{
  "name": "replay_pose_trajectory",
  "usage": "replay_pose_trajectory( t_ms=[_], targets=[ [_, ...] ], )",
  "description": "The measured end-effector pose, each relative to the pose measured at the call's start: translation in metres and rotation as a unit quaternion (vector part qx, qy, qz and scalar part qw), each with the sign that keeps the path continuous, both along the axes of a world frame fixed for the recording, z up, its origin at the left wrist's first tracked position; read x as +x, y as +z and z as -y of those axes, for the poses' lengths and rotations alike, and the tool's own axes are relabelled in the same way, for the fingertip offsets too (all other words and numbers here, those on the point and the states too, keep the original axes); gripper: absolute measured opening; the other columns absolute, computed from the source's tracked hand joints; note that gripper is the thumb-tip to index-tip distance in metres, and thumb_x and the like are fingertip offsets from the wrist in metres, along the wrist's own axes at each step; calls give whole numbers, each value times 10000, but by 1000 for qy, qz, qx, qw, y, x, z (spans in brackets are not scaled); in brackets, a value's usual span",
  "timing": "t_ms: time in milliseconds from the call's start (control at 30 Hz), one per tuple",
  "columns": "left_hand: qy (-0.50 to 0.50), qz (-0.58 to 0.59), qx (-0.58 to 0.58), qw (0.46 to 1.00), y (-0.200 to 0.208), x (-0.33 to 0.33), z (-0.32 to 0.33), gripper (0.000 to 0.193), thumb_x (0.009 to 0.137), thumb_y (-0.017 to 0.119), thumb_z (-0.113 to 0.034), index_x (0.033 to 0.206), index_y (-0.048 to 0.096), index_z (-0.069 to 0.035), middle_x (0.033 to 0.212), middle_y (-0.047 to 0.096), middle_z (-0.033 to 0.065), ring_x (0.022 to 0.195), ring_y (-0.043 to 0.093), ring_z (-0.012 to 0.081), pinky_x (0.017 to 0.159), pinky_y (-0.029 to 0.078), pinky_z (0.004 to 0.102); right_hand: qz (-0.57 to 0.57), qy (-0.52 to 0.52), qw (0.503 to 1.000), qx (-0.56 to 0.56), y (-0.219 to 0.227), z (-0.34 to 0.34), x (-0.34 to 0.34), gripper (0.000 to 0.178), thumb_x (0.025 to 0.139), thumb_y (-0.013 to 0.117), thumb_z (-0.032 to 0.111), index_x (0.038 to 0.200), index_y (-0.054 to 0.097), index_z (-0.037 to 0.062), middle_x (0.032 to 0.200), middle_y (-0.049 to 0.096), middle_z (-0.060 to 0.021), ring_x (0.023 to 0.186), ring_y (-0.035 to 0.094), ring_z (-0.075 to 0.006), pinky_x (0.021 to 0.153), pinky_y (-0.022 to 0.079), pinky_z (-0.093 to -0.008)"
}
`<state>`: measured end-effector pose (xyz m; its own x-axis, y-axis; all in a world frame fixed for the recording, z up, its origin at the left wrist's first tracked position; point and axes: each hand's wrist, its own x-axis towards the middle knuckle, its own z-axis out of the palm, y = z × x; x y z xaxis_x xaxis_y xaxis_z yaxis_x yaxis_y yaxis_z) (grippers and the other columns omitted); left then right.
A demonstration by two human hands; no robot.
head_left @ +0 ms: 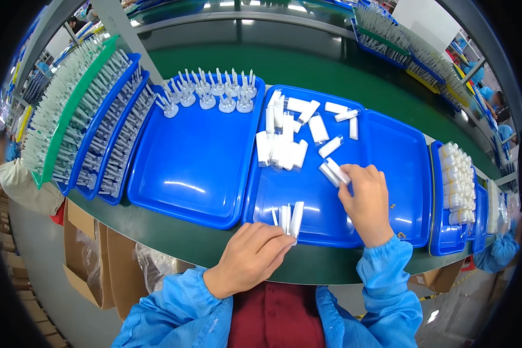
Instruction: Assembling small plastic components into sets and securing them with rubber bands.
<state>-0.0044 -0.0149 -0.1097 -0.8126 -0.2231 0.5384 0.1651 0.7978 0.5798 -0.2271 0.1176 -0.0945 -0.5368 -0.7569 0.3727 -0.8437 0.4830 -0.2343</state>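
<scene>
My left hand (250, 255) is closed around several slim white plastic pieces (296, 218), which stand up from its fingertips at the near edge of the middle blue tray (255, 200). Inside that tray, my right hand (366, 197) pinches a pair of white rectangular pieces (330, 173) between thumb and fingers. Beyond both hands lies a loose pile of similar white pieces (284, 152), some with clear ends. Their exact kind cannot be made out.
The left blue tray (185, 156) holds clear round-based parts with upright stems (207, 100) along its far side. Further left, a green tray (69, 116) and blue trays lean, filled with such parts. At right are another blue tray (397, 151) and bundled white pieces (455, 180).
</scene>
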Motion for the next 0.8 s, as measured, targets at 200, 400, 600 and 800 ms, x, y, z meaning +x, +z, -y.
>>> replay_pose_trajectory(
  t_ms=[200, 400, 600, 800],
  targets=[
    [-8, 19, -17, 1000, -2, -5, 2, 321, 744, 797, 11, 1045, 705, -55, 945, 638, 61, 812, 615, 240, 672, 451, 354, 143, 101, 982, 73, 35, -18, 60, 523, 738, 703, 88, 1257, 636, 74, 781, 650, -95, 777, 623, -293, 731, 466, -422],
    [-40, 42, -54, 997, 11, -1, -1, 317, 786, 680, -51, 1103, 691, -41, 1010, 634, 70, 863, 609, 235, 695, 450, 353, 212, 102, 969, 69, 25, -15, 47, 608, 773, 681, 24, 1363, 541, 75, 824, 689, -96, 824, 661, -217, 722, 494, -368],
    [-79, 58, -65, 993, 26, 2, -3, 324, 794, 679, -79, 1116, 691, -49, 1054, 639, 57, 911, 621, 219, 709, 455, 344, 617, 19, 719, -320, 19, -6, 51, 546, 921, 634, -2, 1414, 402, 33, 1054, 682, -138, 967, 667, -168, 833, 549, -331],
    [-92, 84, -62, 990, 40, 2, -9, 357, 746, 703, -24, 1094, 740, -95, 1052, 679, 11, 905, 616, 205, 777, 470, 330, 629, 49, 721, -286, 16, -5, 53, 499, 1000, 584, 170, 1450, 430, 20, 1059, 692, -139, 1012, 689, -215, 924, 524, -347]
  ],
)
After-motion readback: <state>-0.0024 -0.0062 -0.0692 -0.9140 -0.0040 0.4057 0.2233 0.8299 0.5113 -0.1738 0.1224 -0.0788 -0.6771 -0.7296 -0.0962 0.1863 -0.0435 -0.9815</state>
